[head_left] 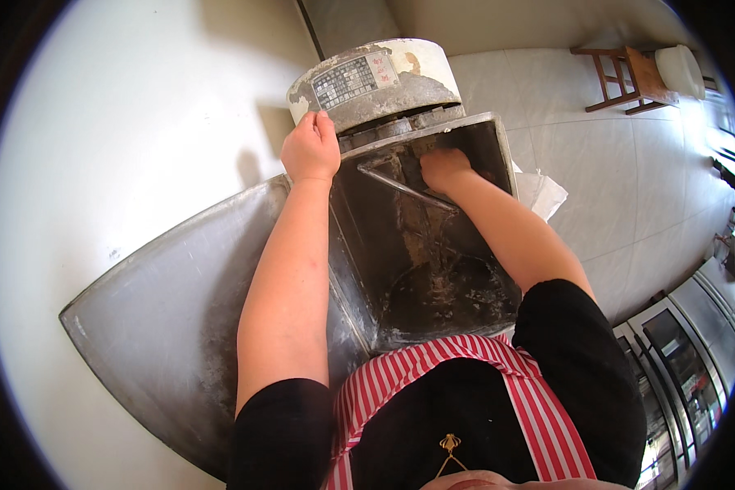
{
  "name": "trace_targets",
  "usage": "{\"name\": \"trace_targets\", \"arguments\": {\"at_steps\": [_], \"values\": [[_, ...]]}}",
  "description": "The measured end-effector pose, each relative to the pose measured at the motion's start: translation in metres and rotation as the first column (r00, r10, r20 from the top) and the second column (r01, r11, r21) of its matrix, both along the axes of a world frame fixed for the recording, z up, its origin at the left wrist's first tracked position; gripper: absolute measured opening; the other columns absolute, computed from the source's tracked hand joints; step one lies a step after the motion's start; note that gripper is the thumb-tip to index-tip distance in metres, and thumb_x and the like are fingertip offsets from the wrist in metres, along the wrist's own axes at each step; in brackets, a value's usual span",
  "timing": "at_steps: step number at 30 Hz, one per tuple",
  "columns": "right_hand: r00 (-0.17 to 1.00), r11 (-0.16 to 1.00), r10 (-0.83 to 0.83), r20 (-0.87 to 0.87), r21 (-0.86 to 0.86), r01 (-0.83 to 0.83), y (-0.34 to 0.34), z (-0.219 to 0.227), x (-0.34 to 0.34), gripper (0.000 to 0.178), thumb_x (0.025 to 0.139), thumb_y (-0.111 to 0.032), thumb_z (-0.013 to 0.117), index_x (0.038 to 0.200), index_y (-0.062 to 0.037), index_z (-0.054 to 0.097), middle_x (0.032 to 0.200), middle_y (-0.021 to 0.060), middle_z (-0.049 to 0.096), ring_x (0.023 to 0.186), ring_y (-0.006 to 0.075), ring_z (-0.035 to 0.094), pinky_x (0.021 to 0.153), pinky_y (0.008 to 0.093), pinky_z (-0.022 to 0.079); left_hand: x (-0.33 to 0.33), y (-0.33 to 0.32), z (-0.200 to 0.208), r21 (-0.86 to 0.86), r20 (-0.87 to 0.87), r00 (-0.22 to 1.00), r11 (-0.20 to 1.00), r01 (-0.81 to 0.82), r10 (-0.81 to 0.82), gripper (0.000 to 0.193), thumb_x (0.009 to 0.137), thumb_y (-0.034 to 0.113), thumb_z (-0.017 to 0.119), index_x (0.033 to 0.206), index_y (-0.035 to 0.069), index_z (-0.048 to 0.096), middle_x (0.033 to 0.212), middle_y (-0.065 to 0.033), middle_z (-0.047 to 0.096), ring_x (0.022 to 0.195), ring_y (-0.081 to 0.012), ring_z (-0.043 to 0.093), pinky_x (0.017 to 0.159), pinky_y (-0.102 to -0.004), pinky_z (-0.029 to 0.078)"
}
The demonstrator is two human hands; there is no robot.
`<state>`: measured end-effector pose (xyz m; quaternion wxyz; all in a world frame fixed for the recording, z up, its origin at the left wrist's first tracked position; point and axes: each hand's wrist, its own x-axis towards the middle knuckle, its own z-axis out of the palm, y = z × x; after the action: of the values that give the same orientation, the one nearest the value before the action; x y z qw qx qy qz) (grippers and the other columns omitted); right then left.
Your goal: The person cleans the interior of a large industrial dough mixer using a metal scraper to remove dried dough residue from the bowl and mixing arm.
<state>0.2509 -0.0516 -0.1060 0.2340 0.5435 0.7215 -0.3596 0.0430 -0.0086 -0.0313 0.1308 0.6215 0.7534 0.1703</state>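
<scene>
In front of me stands a worn dough mixer with an opened rectangular metal tub (486, 253). My left hand (311, 149) is closed at the tub's far left corner, against the lower edge of the round, paint-chipped housing (423, 79). Whatever its fingers pinch is too small to tell. Inside the tub, near the far wall, my right hand (447, 169) is curled into a fist; its fingertips are hidden, and so is anything in them. A bent metal mixing bar (404, 189) slants across the tub just below that hand. Pale residue streaks the dark tub bottom.
The big metal lid (155, 286) lies swung out to the left, along a white wall (98, 147). A white bag (541, 194) sticks out beyond the tub's right side. Farther right are a wooden chair (641, 77), a white tub (679, 72) and a glass-doored steel appliance (678, 351).
</scene>
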Motion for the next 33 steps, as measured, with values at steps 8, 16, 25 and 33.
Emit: {"name": "trace_targets", "arguments": {"at_steps": [8, 16, 25, 33], "values": [[0.987, 0.989, 0.141, -0.073, -0.035, -0.144, 0.016, 0.004, 0.006, 0.029, 0.080, -0.009, 0.048, 0.103, -0.0035, 0.065, 0.110, 0.0157, 0.062, 0.103, 0.0289, 0.059, 0.085, 0.0383, 0.048, 0.000, 0.000, 0.001, 0.018, 0.009, 1.000, 1.000, 0.011, -0.011, 0.030, 0.089, 0.030, 0.045, 0.070, 0.008, 0.053, 0.061, -0.0095, 0.057, 0.063, -0.0332, 0.057, 0.057, -0.0430, 0.044], [0.978, 0.987, 0.137, -0.154, -0.061, -0.148, 0.007, 0.027, 0.000, 0.027, 0.081, -0.014, 0.049, 0.100, -0.0029, 0.065, 0.107, 0.0168, 0.063, 0.101, 0.0309, 0.060, 0.086, 0.0397, 0.047, -0.001, 0.000, 0.002, 0.020, 0.037, 0.999, 1.000, -0.012, 0.011, 0.030, 0.088, 0.029, 0.046, 0.068, 0.008, 0.053, 0.060, -0.0098, 0.057, 0.062, -0.0335, 0.056, 0.057, -0.0431, 0.044], [0.996, 0.988, -0.084, -0.001, -0.128, 0.083, -0.009, 0.003, 0.009, 0.038, 0.089, -0.033, 0.047, 0.106, -0.0032, 0.063, 0.111, 0.0170, 0.061, 0.107, 0.0319, 0.056, 0.089, 0.0417, 0.045, 0.000, 0.000, 0.002, 0.022, 0.039, 0.999, 1.000, -0.015, 0.014, 0.029, 0.088, 0.029, 0.046, 0.069, 0.008, 0.053, 0.060, -0.0088, 0.057, 0.063, -0.0328, 0.057, 0.057, -0.0429, 0.044], [0.986, 0.977, -0.145, -0.083, -0.170, 0.129, -0.003, 0.006, 0.010, 0.037, 0.087, -0.035, 0.053, 0.104, -0.0035, 0.063, 0.110, 0.0167, 0.061, 0.105, 0.0317, 0.057, 0.088, 0.0424, 0.045, 0.001, -0.003, 0.001, 0.029, 0.031, 0.999, 0.999, -0.022, 0.021, 0.031, 0.088, 0.030, 0.045, 0.068, 0.008, 0.052, 0.060, -0.0088, 0.056, 0.063, -0.0323, 0.057, 0.058, -0.0429, 0.044]]}}
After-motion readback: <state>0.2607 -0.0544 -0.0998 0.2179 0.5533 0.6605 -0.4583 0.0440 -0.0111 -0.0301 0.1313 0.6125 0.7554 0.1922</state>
